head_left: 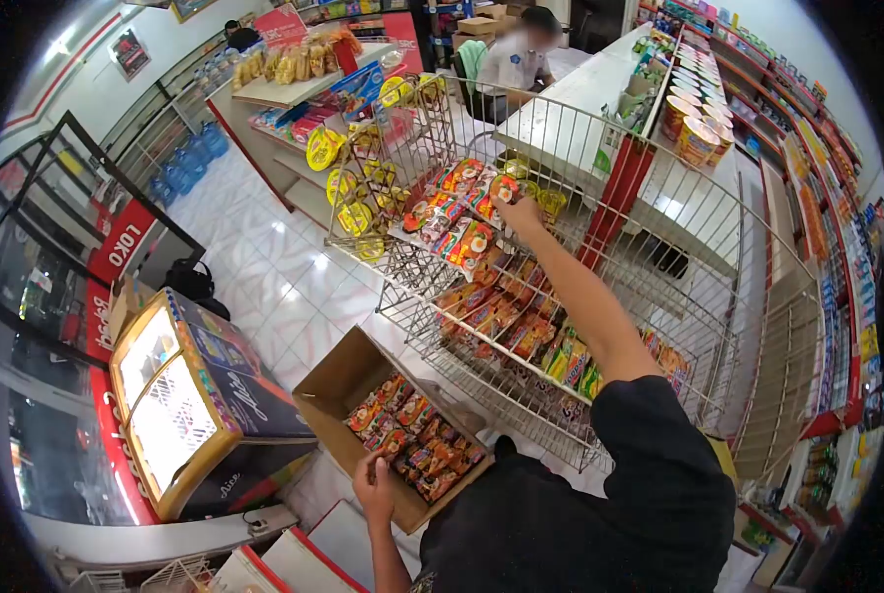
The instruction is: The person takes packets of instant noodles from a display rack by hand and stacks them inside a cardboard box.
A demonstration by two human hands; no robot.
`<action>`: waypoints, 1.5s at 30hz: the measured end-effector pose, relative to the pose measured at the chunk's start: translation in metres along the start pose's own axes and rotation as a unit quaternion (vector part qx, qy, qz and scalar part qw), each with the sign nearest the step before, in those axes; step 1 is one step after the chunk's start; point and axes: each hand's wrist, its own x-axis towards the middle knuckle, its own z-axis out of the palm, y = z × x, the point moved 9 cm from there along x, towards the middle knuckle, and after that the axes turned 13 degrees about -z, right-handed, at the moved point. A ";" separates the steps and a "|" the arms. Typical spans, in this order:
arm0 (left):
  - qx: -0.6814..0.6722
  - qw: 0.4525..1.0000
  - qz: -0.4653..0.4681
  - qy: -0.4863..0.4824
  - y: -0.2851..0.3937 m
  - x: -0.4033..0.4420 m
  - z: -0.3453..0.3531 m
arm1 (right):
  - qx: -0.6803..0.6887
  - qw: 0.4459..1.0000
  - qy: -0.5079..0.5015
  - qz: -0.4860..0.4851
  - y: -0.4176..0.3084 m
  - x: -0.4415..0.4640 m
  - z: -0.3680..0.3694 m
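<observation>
My right hand [523, 217] reaches out to the upper tier of a wire rack [600, 128], its fingers closed on the edge of an instant noodle packet [503, 188]. Other red and white noodle packets [462, 242] lie beside it in rows. Lower down, my left hand [373, 482] is at the near rim of an open cardboard box [328, 400], fingers curled over that edge. Inside the box are several noodle packets [402, 420], some red and white, others darker orange-brown [442, 460].
The rack's lower tier holds orange packets [491, 311] and green ones [566, 358]. Yellow cup packs [325, 148] hang at the rack's left end. An ice cream freezer [244, 395] stands left of the box. Behind the rack, a person [511, 64] sits near a white counter [571, 89].
</observation>
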 end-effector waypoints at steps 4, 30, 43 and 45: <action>-0.008 0.999 0.052 -0.004 0.064 0.004 0.032 | 0.200 0.979 0.007 -0.027 0.014 0.004 0.004; -0.437 0.893 -0.070 -0.085 0.080 -0.024 0.097 | -0.224 0.912 -0.103 -0.328 -0.050 -0.056 0.030; -0.478 0.866 -0.142 -0.043 -0.020 -0.032 0.065 | 0.169 0.942 -0.256 -0.139 -0.011 -0.026 0.043; -0.482 0.862 -0.152 -0.025 -0.041 -0.028 0.044 | 0.073 0.951 -0.257 -0.156 -0.043 -0.050 0.010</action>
